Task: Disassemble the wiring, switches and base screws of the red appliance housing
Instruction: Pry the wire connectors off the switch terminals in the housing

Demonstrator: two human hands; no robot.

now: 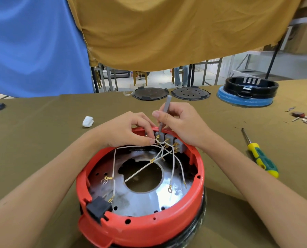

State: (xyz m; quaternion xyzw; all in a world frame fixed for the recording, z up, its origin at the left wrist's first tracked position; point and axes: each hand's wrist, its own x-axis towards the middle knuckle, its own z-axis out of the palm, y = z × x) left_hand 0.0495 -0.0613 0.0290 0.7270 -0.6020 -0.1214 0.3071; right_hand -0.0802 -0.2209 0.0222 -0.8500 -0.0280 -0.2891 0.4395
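1. Head view, the grips: the right hand (181, 126) is curled round a slim grey tool (164, 113), held like a pen, with its tip down on the leftmost of the grey switches (170, 140) at the far wall of the red housing (140, 230).
2. The left hand (127, 129) pinches a white wire (136, 146) close to its brass terminal, just left of the tool tip, fingers curled over the housing rim.
3. Below both grips, the white leads fan out from the switch terminals across the shiny metal plate (145, 199). Several ends with ring lugs lie loose on it, so part of the wiring looks freed already; the leads at the switches look still attached.
4. Nearest the viewer, opposite the grip, a black socket block (98, 209) sits in the housing wall with two leads at it.
5. Right of the right hand, well apart on the olive cloth, lies a yellow-green screwdriver (261, 156).
6. Risks, as I judge them: the tip could slip off the small terminal and jab the pinching fingers, since they sit just beside it. Pulling on the wire instead of the lug could tear the lead from its crimp. The housing is unclamped and may skid under a hard pry.
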